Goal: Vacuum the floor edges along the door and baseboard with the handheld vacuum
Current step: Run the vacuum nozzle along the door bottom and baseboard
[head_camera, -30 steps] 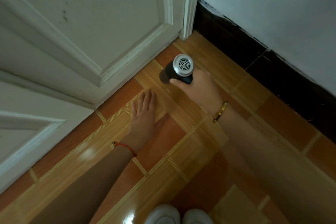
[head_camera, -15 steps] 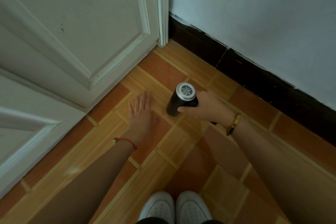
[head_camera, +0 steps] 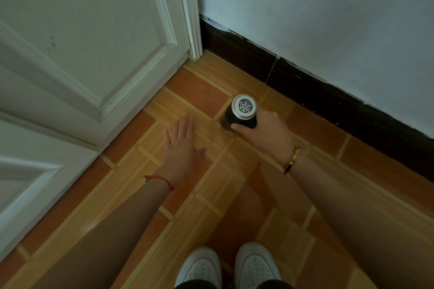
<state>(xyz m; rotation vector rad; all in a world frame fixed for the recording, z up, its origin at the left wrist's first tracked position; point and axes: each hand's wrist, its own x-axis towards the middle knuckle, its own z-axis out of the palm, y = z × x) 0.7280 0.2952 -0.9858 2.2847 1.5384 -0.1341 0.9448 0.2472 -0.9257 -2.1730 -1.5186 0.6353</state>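
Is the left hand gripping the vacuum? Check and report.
No, the left hand lies flat on the floor with straight fingers, and the right hand alone grips the handheld vacuum.

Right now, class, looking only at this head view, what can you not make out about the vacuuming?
All in the head view:
- handheld vacuum: mouth hidden under its own body; only the vented rear end shows.
- right hand: fingers partly hidden behind the vacuum.
- baseboard: any dust along it too dim and small.
- white shoes: cut off by the bottom edge.
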